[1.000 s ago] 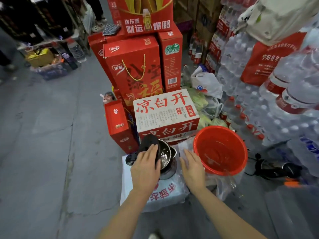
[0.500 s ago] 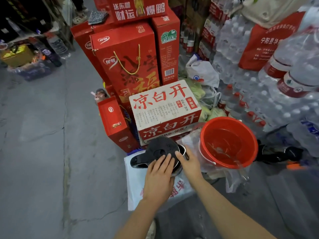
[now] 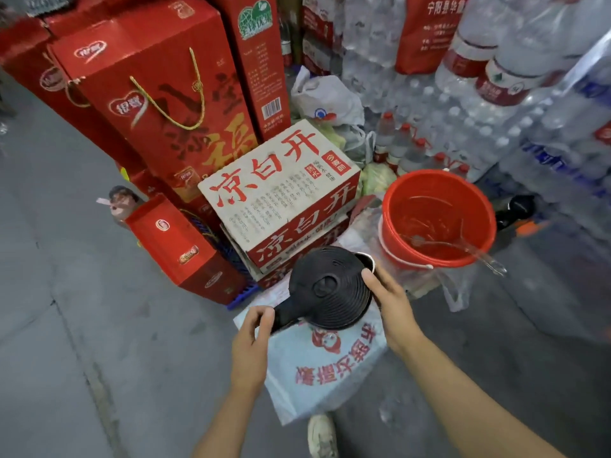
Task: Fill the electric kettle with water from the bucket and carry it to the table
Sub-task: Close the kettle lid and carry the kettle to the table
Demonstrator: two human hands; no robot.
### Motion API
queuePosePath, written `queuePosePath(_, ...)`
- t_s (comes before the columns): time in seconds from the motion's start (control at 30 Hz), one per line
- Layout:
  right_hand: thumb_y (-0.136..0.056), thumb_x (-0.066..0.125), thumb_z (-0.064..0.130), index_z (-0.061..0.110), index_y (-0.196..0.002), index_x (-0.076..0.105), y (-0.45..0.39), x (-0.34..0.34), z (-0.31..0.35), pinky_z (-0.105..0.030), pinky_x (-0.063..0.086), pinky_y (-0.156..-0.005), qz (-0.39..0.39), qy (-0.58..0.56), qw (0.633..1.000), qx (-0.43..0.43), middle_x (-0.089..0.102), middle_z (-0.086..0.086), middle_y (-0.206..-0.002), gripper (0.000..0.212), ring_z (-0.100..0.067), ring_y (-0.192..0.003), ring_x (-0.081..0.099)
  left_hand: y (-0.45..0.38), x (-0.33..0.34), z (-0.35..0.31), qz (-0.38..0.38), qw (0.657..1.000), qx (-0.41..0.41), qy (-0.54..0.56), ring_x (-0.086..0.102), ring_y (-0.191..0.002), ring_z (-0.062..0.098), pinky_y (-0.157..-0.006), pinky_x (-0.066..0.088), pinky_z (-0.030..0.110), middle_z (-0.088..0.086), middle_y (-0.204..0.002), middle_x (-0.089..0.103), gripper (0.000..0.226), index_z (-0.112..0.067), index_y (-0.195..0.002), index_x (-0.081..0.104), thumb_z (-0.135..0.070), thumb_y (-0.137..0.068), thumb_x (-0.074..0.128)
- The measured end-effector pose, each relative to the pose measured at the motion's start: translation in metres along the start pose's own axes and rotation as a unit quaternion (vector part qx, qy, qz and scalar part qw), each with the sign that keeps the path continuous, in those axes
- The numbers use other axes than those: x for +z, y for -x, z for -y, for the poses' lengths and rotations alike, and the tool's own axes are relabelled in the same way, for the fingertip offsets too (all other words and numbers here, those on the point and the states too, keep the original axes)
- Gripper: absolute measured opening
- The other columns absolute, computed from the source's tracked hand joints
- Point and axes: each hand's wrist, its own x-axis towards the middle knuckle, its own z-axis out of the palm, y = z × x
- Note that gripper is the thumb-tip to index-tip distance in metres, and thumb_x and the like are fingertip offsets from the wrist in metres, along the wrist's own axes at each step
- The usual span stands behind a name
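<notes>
The electric kettle has a black ribbed lid, now closed, and stands on a white printed bag on the floor. My left hand curls around the kettle's black handle at its lower left. My right hand rests flat against the kettle's right side, near the metal spout. The red bucket stands just right of the kettle with water in it and a clear plastic ladle leaning over its rim.
A white and red carton sits right behind the kettle, with tall red gift boxes behind and left of it. Shrink-wrapped water bottle packs rise on the right. Bare concrete floor spreads to the left. My shoe shows below.
The kettle's lid has gone from open to closed. My left hand slid off the lid down onto the handle; my right hand moved onto the kettle's right side. The camera came closer.
</notes>
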Motion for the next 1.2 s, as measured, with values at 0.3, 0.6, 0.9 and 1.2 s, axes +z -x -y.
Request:
queuePosePath(0.3,-0.083,0.054,0.077,0.034,-0.146,0.055,-0.012,0.000,-0.047,-0.051,0.032,-0.121,-0.006,-0.033,0.999,-0.020,0.056,0.008,-0.152,0.076,-0.016,-0.145,0.046,-0.031,0.029,0.015,-0.073,0.982,0.003,0.174,0.046,-0.049,0.029,-0.047,0.042,0.021,0.019,-0.053,0.053,0.060,0.012,-0.053,0.056,-0.030,-0.096,0.049)
queuePosePath(0.6,-0.084,0.047,0.073,0.040,-0.138,0.063,-0.020,0.011,-0.052,-0.049,0.032,-0.122,-0.055,-0.097,0.992,-0.049,0.063,0.012,-0.144,0.065,-0.012,-0.140,0.051,-0.037,0.055,0.005,-0.134,0.944,0.046,0.298,0.048,-0.038,0.005,-0.042,0.041,0.017,-0.013,-0.040,0.049,0.055,-0.024,-0.035,0.055,-0.020,-0.090,0.059)
queuePosePath(0.9,-0.090,0.047,0.059,0.028,-0.146,0.056,0.024,-0.023,0.007,-0.044,0.033,-0.121,-0.114,-0.174,0.968,-0.137,0.061,0.007,-0.148,0.065,-0.012,-0.141,0.050,-0.003,0.067,-0.079,-0.029,0.947,0.144,0.286,0.047,-0.049,0.005,-0.052,0.044,0.018,-0.020,-0.048,0.050,0.039,-0.031,-0.042,0.058,-0.033,-0.079,0.067)
queuePosePath(1.2,-0.061,0.072,0.081,0.018,-0.152,0.047,0.128,-0.090,0.095,-0.020,0.042,-0.112,-0.198,-0.194,0.925,-0.260,0.056,0.010,-0.151,0.113,-0.001,-0.139,0.050,0.093,0.110,-0.213,0.101,0.950,0.143,0.258,0.034,-0.041,0.020,-0.043,0.026,0.030,-0.004,-0.043,0.044,0.038,-0.026,-0.043,0.057,-0.043,-0.075,0.068)
